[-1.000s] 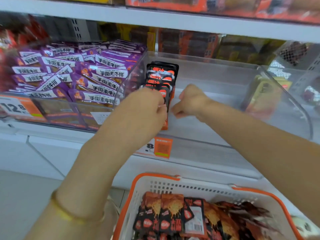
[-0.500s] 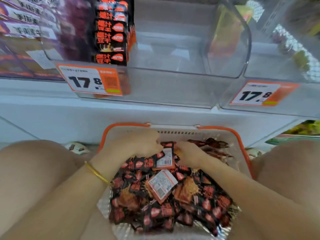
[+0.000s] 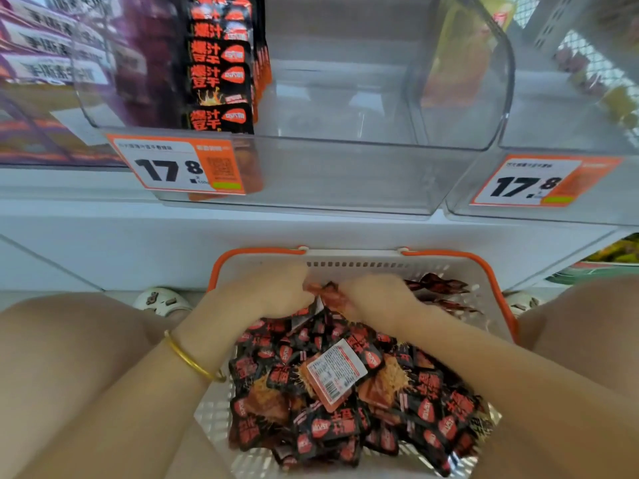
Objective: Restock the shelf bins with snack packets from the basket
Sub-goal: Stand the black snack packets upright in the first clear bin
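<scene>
While the fingers of the right hand [image 3: 373,299] curled round a blurred reddish snack packet [image 3: 328,295], the left hand [image 3: 273,288] lay knuckles-up against that packet's other end, fingers bent under and hidden, so I cannot tell whether it gripped. Both hands were inside the basket [image 3: 256,252], near its far wall, the packet lifted just above the heap. A gold bangle [image 3: 192,357] circled the left wrist over the basket's left rim. The heap of black-and-red packets [image 3: 380,409] filled the white, orange-rimmed basket; one packet [image 3: 337,369] lay back-up in the middle, showing a white printed label with a barcode too small to read. Above the basket stood a clear shelf bin [image 3: 345,167], with a row of upright black packets [image 3: 221,74] marked 爆汁豆干 at its left side. An orange price tag [image 3: 176,165] on its front read 17.8. Above and right of the basket, a second tag [image 3: 532,183] also read 17.8.
</scene>
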A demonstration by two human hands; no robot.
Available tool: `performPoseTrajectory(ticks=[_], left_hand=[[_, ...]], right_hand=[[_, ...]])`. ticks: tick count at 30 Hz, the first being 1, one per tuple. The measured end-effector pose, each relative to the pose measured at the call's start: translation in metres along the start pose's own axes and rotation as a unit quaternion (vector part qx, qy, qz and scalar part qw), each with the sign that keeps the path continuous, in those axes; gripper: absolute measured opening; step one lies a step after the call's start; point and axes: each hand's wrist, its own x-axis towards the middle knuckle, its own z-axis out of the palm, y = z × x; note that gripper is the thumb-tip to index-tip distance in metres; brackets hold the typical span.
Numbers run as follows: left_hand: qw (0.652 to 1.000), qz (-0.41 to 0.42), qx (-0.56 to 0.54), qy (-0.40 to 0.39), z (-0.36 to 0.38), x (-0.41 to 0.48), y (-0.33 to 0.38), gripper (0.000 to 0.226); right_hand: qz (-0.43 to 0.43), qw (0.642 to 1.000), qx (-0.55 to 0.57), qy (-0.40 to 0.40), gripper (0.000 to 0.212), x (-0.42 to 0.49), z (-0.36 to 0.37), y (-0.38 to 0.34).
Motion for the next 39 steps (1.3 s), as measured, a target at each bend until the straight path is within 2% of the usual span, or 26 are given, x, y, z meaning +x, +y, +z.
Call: performPoseTrajectory(ticks=[1, 2, 3, 5, 7, 8, 9, 10, 11, 12, 13, 14, 15, 18, 20, 22, 24, 25, 27, 29, 32, 34, 36, 39], left_hand=[[1.000, 0.007, 0.004, 0.014, -0.001, -0.003, 0.001, 0.031], [1.000, 0.005, 0.002, 0.015, -0.003, -0.003, 0.001, 0.031], [1.000, 0.001, -0.002, 0.013, -0.003, -0.003, 0.000, 0.028], [0.999, -0.017, -0.044, 0.001, -0.007, -0.005, -0.002, 0.020], [0.985, -0.024, -0.172, -0.010, -0.011, -0.006, -0.002, 0.012], [0.971, -0.019, -0.240, 0.002, -0.013, -0.008, -0.001, 0.010], [0.957, -0.019, -0.288, 0.023, -0.016, -0.011, 0.000, 0.011], [0.948, -0.014, -0.315, 0.045, -0.021, -0.015, 0.001, 0.012], [0.950, 0.002, -0.306, 0.065, -0.025, -0.018, 0.000, 0.012], [0.963, 0.026, -0.256, 0.077, -0.030, -0.021, 0.000, 0.013], [0.977, 0.049, -0.189, 0.085, -0.036, -0.026, 0.000, 0.016], [0.986, 0.070, -0.128, 0.085, -0.043, -0.032, 0.001, 0.020], [0.989, 0.084, -0.093, 0.080, -0.051, -0.037, 0.001, 0.022], [0.980, 0.125, -0.110, 0.113, -0.078, -0.055, 0.004, 0.019], [0.957, 0.154, -0.163, 0.186, -0.101, -0.071, 0.008, 0.017], [0.917, 0.150, -0.220, 0.296, -0.128, -0.081, 0.006, 0.019], [0.855, 0.132, -0.275, 0.420, -0.153, -0.082, -0.008, 0.026], [0.826, 0.122, -0.287, 0.469, -0.163, -0.079, -0.017, 0.028], [0.807, 0.082, -0.265, 0.522, -0.174, -0.071, -0.034, 0.025], [0.817, 0.048, -0.240, 0.523, -0.176, -0.060, -0.043, 0.021], [0.852, 0.026, -0.204, 0.482, -0.169, -0.043, -0.046, 0.021], [0.881, -0.001, -0.151, 0.449, -0.162, -0.035, -0.046, 0.020], [0.909, -0.031, -0.096, 0.405, -0.162, -0.032, -0.046, 0.021], [0.943, -0.066, -0.068, 0.319, -0.166, -0.031, -0.044, 0.022]], right_hand=[[0.025, 0.993, 0.111, 0.016, 0.025, -0.003, -0.014, 0.005], [0.060, 0.971, 0.228, 0.036, 0.024, -0.006, -0.024, 0.013], [0.096, 0.934, 0.342, 0.047, 0.022, -0.008, -0.031, 0.020], [0.164, 0.819, 0.549, 0.032, 0.018, -0.015, -0.037, 0.024], [0.199, 0.715, 0.670, 0.010, 0.019, -0.024, -0.043, 0.021], [0.201, 0.678, 0.707, -0.001, 0.021, -0.028, -0.045, 0.021], [0.198, 0.660, 0.724, -0.009, 0.020, -0.030, -0.045, 0.020], [0.197, 0.678, 0.708, 0.000, 0.018, -0.031, -0.043, 0.021], [0.195, 0.738, 0.645, 0.022, 0.023, -0.032, -0.043, 0.023], [0.187, 0.819, 0.539, 0.054, 0.040, -0.034, -0.044, 0.024], [0.157, 0.876, 0.448, 0.087, 0.057, -0.036, -0.047, 0.023], [0.109, 0.907, 0.391, 0.115, 0.066, -0.038, -0.052, 0.020], [0.054, 0.921, 0.367, 0.121, 0.065, -0.041, -0.061, 0.013], [-0.063, 0.923, 0.372, 0.080, 0.038, -0.039, -0.092, -0.003], [-0.096, 0.912, 0.395, 0.061, 0.031, -0.036, -0.122, -0.015], [-0.118, 0.892, 0.431, 0.063, 0.024, -0.036, -0.162, -0.019], [-0.113, 0.868, 0.471, 0.110, 0.009, -0.034, -0.206, -0.020], [-0.098, 0.849, 0.501, 0.138, 0.008, -0.028, -0.226, -0.019], [-0.052, 0.819, 0.540, 0.184, 0.012, -0.005, -0.251, -0.016], [0.018, 0.817, 0.552, 0.167, 0.006, 0.032, -0.257, -0.021], [0.107, 0.823, 0.557, 0.014, 0.021, 0.082, -0.238, -0.039], [0.130, 0.843, 0.521, -0.046, 0.023, 0.103, -0.222, -0.050], [0.140, 0.860, 0.486, -0.062, 0.019, 0.114, -0.214, -0.060], [0.149, 0.859, 0.489, -0.033, 0.015, 0.123, -0.212, -0.064]])
